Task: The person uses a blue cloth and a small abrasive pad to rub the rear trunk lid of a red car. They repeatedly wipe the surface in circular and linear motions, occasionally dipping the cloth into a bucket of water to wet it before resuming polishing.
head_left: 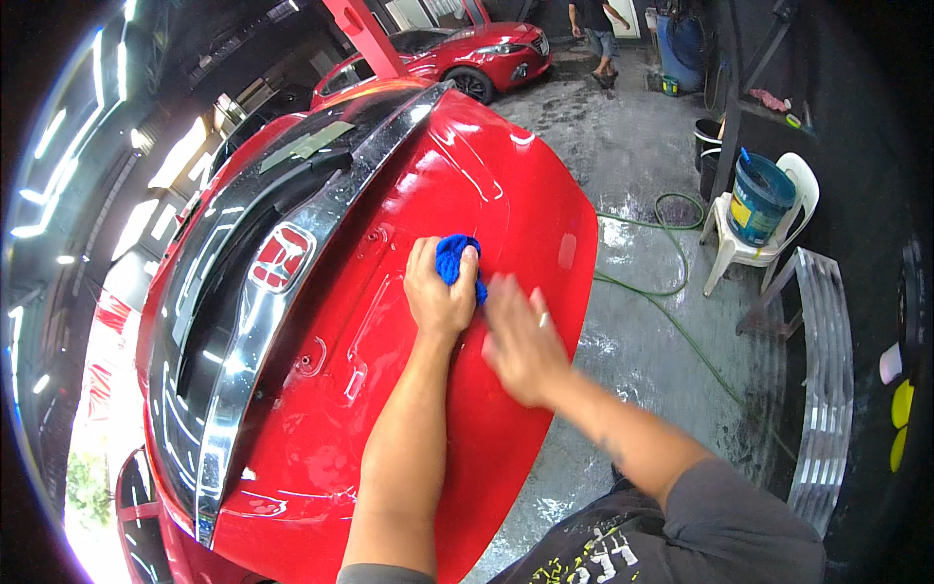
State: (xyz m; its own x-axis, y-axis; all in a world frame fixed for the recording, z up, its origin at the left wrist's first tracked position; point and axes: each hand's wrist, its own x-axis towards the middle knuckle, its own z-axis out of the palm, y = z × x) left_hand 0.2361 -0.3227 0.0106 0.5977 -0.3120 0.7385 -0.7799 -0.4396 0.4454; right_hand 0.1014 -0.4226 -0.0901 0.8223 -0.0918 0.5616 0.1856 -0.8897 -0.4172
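Note:
A glossy red car tailgate [525, 195] slants across the middle of the view. My left hand [440, 297] is closed around a crumpled blue cloth [457, 255], held over the red panel. Just to the right, my right hand [525, 346] has its fingers stretched out, slightly blurred by motion, with nothing visible in it. Whether it touches the panel or the cloth's lower end, I cannot tell. Left of my hands runs a chrome trim strip [233, 360] bearing a red badge [282, 257]. Bare fittings and holes show in the panel beside the strip.
A green hose [681, 282] lies looped on the wet grey floor. To the right, a bucket [759, 200] stands on a white plastic chair [725, 243], near a ribbed metal panel [825, 389]. Farther back are another red car [477, 54] and a walking person [595, 29].

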